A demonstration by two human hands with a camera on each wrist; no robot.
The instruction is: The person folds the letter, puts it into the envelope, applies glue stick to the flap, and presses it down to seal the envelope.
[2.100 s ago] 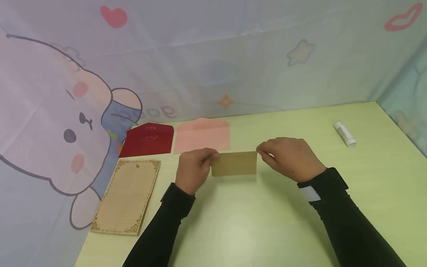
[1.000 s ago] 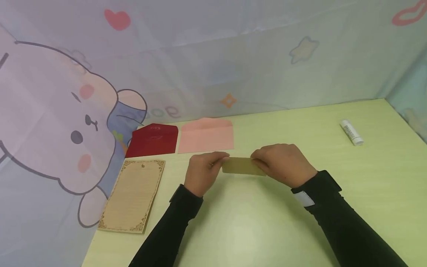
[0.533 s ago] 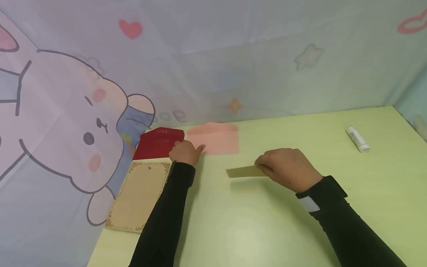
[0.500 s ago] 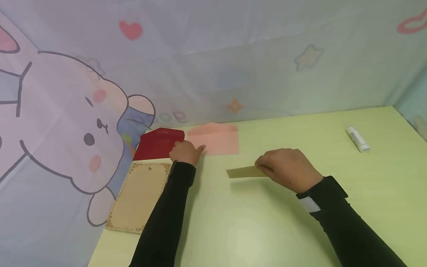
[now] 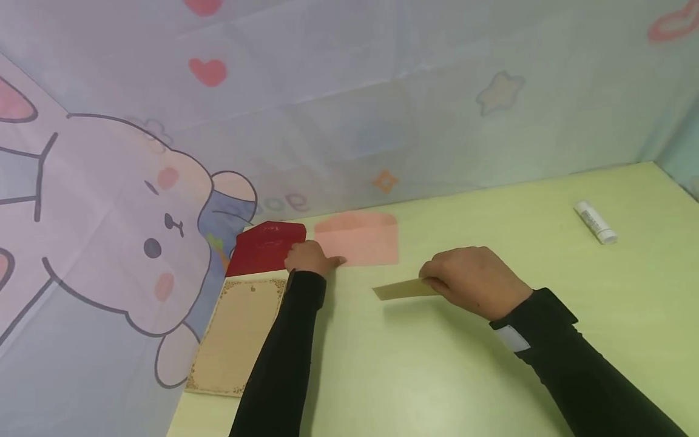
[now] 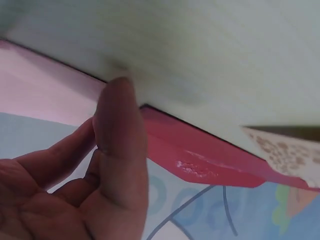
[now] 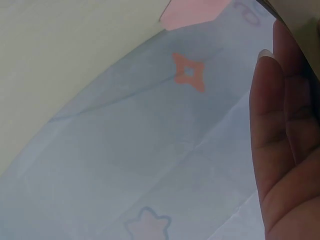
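My right hand (image 5: 475,282) pinches one end of a small folded sheet of tan paper (image 5: 401,290), held just above the table and seen nearly edge-on. In the right wrist view, part of that folded paper (image 7: 302,22) shows at the top right by the fingers. My left hand (image 5: 308,258) lies over the right edge of a red envelope (image 5: 262,252). Its thumb stretches toward the lower left corner of a pink envelope (image 5: 363,240). From the left wrist, the thumb (image 6: 122,125) looks straight between the red and pink envelopes; the fingertips are partly hidden.
A stack of bordered tan writing paper (image 5: 235,334) lies at the table's left edge, partly under the left sleeve. A white glue stick (image 5: 596,223) lies at the far right. Behind the table (image 5: 393,364) hangs a printed cloth (image 5: 437,121).
Both hands held the tan paper at first. My left hand has let go and moved left to the envelopes. The paper stays in my right hand, tilted flatter. The view has shifted slightly.
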